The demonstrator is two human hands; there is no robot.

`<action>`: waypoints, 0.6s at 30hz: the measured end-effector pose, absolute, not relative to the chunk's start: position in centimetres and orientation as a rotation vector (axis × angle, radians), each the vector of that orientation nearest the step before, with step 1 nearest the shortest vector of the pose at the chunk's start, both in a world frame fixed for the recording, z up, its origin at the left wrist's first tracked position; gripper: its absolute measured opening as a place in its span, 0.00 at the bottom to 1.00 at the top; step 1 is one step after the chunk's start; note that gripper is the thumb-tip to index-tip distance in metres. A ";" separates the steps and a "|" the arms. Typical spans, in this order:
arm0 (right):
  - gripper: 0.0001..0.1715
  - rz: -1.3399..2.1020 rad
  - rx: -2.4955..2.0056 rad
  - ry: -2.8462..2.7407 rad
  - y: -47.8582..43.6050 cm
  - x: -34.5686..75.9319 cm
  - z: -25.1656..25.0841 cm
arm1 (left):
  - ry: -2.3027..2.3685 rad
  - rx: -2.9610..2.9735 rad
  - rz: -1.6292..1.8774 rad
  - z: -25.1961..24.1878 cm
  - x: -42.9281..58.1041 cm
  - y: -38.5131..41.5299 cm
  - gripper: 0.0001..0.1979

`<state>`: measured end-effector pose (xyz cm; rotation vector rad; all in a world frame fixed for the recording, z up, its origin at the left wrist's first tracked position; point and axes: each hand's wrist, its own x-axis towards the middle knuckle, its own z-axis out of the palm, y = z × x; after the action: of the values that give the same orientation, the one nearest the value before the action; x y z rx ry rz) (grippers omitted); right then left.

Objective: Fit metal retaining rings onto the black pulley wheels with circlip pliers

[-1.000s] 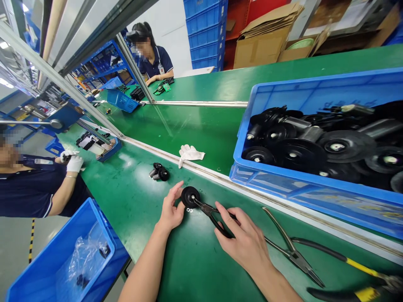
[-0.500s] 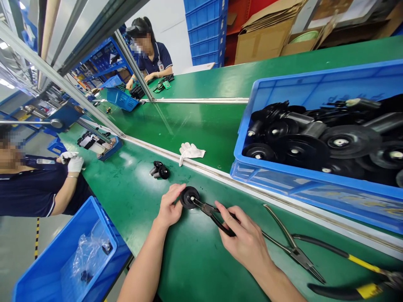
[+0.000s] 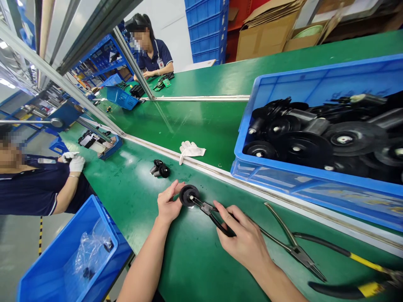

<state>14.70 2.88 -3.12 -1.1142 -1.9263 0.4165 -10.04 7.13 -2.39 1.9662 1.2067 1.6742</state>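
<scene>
My left hand (image 3: 170, 202) is closed on a small black wheel (image 3: 186, 193) with a pale centre pin, held over the green bench. Black-handled pliers (image 3: 208, 208) are gripped in my right hand (image 3: 241, 233), and their thin tips touch the wheel's centre. Whether the tips hold a part there is too small to tell. Right of that hand lie a second pair of long-nosed pliers (image 3: 296, 251) and a larger tool with black and yellow handles (image 3: 355, 256). Beyond my left hand sit a few black wheeled parts (image 3: 160, 169).
A blue crate (image 3: 267, 167) full of black wheels stands at the right. A white glove (image 3: 192, 149) rests on the metal rail. At lower left is a blue bin (image 3: 40, 272) with a plastic bag. One co-worker (image 3: 34, 184) sits at left, another (image 3: 154, 52) across the bench.
Both hands keep their hold, with the plier tips still at the wheel's centre. The left fingers and the wheel have shifted very slightly. The view has moved a little.
</scene>
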 end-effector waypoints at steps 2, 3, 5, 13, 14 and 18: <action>0.36 0.412 -1.121 -1.903 2.7 14.4 -3.0 | 1.275 1.915 1.702 -2.6 -9.6 6.9 0.38; 0.36 0.411 -1.126 -1.886 2.6 14.2 -3.0 | 1.318 1.884 1.715 -2.6 -9.3 6.8 0.38; 0.37 0.415 -1.133 -1.846 2.3 13.8 -3.0 | 1.400 1.806 1.742 -2.7 -8.7 6.5 0.37; 0.35 0.418 -1.132 -1.806 1.5 12.9 -3.2 | 1.517 1.557 1.791 -2.7 -7.6 6.1 0.30; 0.35 0.411 -1.132 -1.803 1.5 12.9 -3.2 | 1.508 1.541 1.783 -2.8 -7.7 6.1 0.30; 0.36 0.426 -1.132 -1.804 1.5 12.8 -3.0 | 1.528 1.491 1.754 -3.2 -7.8 6.3 0.28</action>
<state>12.82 1.51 -2.99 -1.1319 -1.8037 0.4257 -7.82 6.28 -3.23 1.4909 1.5276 1.7539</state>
